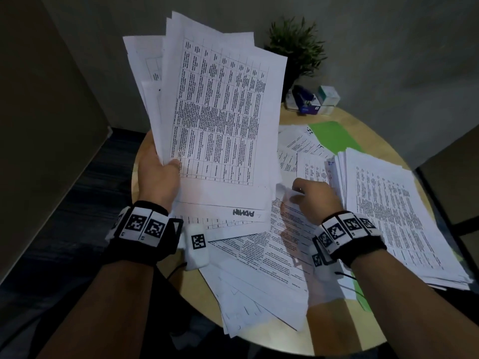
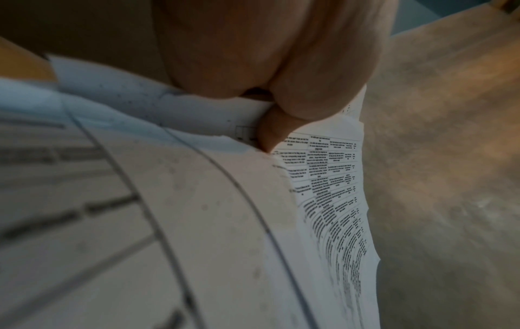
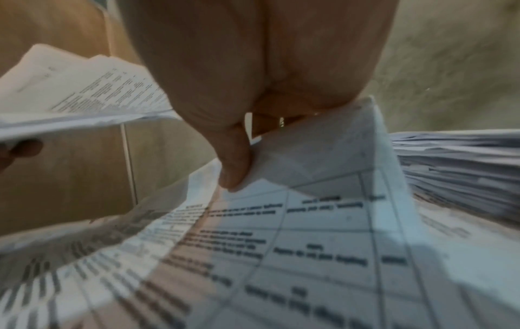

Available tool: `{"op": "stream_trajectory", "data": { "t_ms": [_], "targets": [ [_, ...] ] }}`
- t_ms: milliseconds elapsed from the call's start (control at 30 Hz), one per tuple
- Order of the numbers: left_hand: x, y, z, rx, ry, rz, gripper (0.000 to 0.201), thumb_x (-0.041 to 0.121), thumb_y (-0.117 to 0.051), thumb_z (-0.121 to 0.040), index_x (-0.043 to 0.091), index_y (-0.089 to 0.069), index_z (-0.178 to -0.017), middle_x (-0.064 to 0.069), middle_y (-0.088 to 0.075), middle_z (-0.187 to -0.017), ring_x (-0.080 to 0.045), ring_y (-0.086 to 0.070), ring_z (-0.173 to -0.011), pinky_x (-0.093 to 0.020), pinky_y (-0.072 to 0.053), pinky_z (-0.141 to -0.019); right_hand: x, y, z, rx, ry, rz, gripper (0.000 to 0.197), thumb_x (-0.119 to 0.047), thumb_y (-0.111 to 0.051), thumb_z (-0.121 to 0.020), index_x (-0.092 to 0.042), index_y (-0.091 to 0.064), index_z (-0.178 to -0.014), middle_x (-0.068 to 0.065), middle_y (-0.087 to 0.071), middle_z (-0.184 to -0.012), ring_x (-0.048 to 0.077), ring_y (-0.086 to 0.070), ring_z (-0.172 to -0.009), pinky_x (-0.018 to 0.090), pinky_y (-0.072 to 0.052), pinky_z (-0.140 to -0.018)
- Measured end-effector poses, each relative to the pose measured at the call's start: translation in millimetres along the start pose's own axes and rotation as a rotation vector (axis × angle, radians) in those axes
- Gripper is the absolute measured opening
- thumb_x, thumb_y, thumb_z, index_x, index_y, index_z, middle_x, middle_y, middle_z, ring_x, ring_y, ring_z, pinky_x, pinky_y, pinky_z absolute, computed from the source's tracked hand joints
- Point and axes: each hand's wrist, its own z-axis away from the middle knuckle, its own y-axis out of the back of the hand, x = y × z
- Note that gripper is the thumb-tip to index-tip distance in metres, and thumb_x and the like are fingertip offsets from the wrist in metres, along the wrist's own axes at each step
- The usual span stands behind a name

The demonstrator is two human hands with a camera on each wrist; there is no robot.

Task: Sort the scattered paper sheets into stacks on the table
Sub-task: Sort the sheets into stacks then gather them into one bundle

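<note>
The left hand point(image 1: 158, 174) grips a raised fan of white printed sheets point(image 1: 217, 112), while the right hand point(image 1: 315, 196) pinches a white table-printed sheet's corner point(image 1: 283, 194) on the round wooden table point(image 1: 373, 130).

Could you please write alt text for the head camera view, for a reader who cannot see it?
The left hand holds up a fanned bundle of printed sheets above a round wooden table, while the right hand pinches the corner of a loose sheet on the scattered pile. A tall stack lies on the right; a potted plant stands behind.
</note>
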Motion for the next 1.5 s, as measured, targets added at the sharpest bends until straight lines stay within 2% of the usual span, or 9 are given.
{"op": "stream_trajectory", "data": {
  "t_ms": [100, 333, 533, 633, 800, 933, 1067, 1233, 1500],
  "targets": [
    [3.0, -2.4, 2.3, -0.011, 0.039, 0.039, 0.05, -0.004, -0.051, -0.092, 0.018, -0.052, -0.137, 0.005, -0.063, -0.119, -0.009, -0.061, -0.103, -0.023, -0.05, -0.091, 9.1, 14.6, 2.4, -0.015, -0.018, -0.121, 0.01, -0.02, -0.058, -0.093, -0.018, -0.056, -0.083, 0.004, -0.055, -0.07, 0.024, -0.053, -0.067, 0.024, -0.034, -0.051],
    [7.8, -8.4, 6.0, -0.043, 0.045, 0.054, 0.046, -0.006, -0.049, -0.092, 0.019, -0.056, -0.13, 0.006, -0.063, -0.111, -0.011, -0.061, -0.099, -0.024, -0.049, -0.085, 25.0, 20.1, 13.5, -0.044, -0.037, -0.06, 0.009, -0.015, -0.052, -0.096, -0.019, -0.05, -0.088, 0.01, -0.057, -0.079, 0.024, -0.051, -0.067, 0.021, -0.032, -0.049],
    [11.3, -7.9, 7.0, -0.063, 0.037, 0.089, 0.044, -0.008, -0.049, -0.091, 0.021, -0.056, -0.123, 0.004, -0.062, -0.111, -0.015, -0.06, -0.102, -0.028, -0.048, -0.089, 31.1, 37.4, 18.7, 0.169, -0.138, -0.422, 0.018, -0.014, -0.047, -0.099, -0.009, -0.055, -0.115, 0.018, -0.06, -0.118, 0.027, -0.057, -0.091, 0.032, -0.048, -0.073],
    [11.8, -11.2, 8.7, -0.112, 0.046, 0.126, 0.044, -0.01, -0.05, -0.089, 0.027, -0.056, -0.112, 0.007, -0.064, -0.105, -0.012, -0.062, -0.099, -0.029, -0.049, -0.087, 33.5, 51.4, 22.1, 0.383, -0.103, -0.595, 0.006, -0.014, -0.048, -0.098, -0.011, -0.052, -0.096, 0.01, -0.065, -0.091, 0.022, -0.053, -0.065, 0.025, -0.039, -0.054],
    [10.6, -20.3, 11.9, -0.245, 0.122, 0.194, 0.039, -0.008, -0.05, -0.092, 0.015, -0.058, -0.122, 0.006, -0.066, -0.104, -0.01, -0.063, -0.097, -0.023, -0.049, -0.084, 23.9, 62.2, 24.4, 0.469, -0.061, -1.046, 0.019, -0.008, -0.047, -0.097, -0.019, -0.051, -0.082, 0.0, -0.058, -0.068, 0.019, -0.049, -0.056, 0.028, -0.04, -0.055],
    [10.5, -23.5, 14.8, -0.369, 0.168, 0.257, 0.04, -0.009, -0.048, -0.093, 0.016, -0.055, -0.124, 0.007, -0.066, -0.107, -0.009, -0.062, -0.102, -0.026, -0.048, -0.09, 9.1, 64.6, 25.8, 0.398, 0.004, -1.269, 0.019, -0.002, -0.045, -0.096, -0.016, -0.057, -0.091, 0.009, -0.067, -0.084, 0.023, -0.061, -0.074, 0.034, -0.052, -0.069],
    [8.3, -24.6, 13.7, -0.406, 0.154, 0.218, 0.042, -0.011, -0.051, -0.09, 0.016, -0.056, -0.122, 0.007, -0.068, -0.109, -0.011, -0.062, -0.105, -0.029, -0.046, -0.094, 3.9, 62.0, 25.3, 0.233, 0.019, -1.261, 0.022, -0.001, -0.049, -0.089, -0.012, -0.066, -0.098, 0.044, -0.052, -0.086, 0.048, -0.047, -0.068, 0.05, -0.042, -0.071],
    [7.4, -21.0, 10.8, -0.347, 0.114, 0.096, 0.041, -0.009, -0.052, -0.089, 0.018, -0.06, -0.119, 0.008, -0.069, -0.105, -0.013, -0.064, -0.102, -0.034, -0.048, -0.094, 12.6, 51.1, 23.0, 0.094, -0.092, -1.203, 0.033, 0.014, -0.044, -0.087, -0.008, -0.066, -0.099, 0.008, -0.074, -0.092, 0.03, -0.067, -0.088, 0.039, -0.055, -0.076],
    [5.4, -24.3, 14.6, -0.368, 0.115, -0.056, 0.042, -0.005, -0.052, -0.092, 0.019, -0.057, -0.126, 0.003, -0.066, -0.113, -0.02, -0.061, -0.109, -0.038, -0.046, -0.098, 29.6, 8.7, 18.2, -0.045, -0.359, -1.059, 0.018, 0.0, -0.059, -0.078, 0.0, -0.062, -0.095, 0.025, -0.071, -0.086, 0.04, -0.068, -0.077, 0.056, -0.053, -0.07]
  ]
}}
